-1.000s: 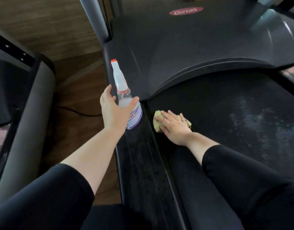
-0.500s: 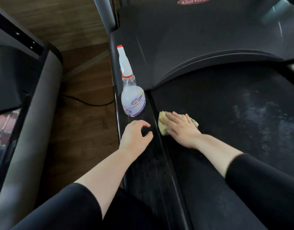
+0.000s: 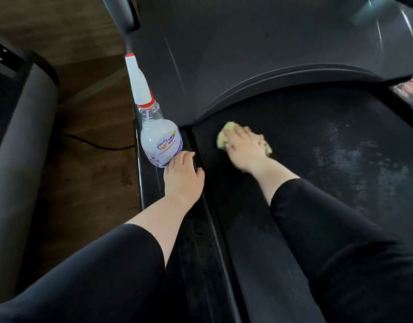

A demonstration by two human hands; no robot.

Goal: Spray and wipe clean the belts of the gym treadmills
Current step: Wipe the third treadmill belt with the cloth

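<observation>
Left hand (image 3: 183, 176) released spray bottle (image 3: 160, 141), now loose-fingered beside it; right hand (image 3: 243, 148), fingers flat, pushes cloth (image 3: 226, 134) along belt (image 3: 317, 171) right of it: wiping.

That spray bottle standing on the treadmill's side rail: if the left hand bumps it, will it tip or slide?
Likely tippy: the spray bottle is tall, with a long nozzle over a rounded body, on a narrow side rail. Liquid seems to fill the body, so probably bottom-heavy. Smooth plastic on glossy rail may slide.
</observation>
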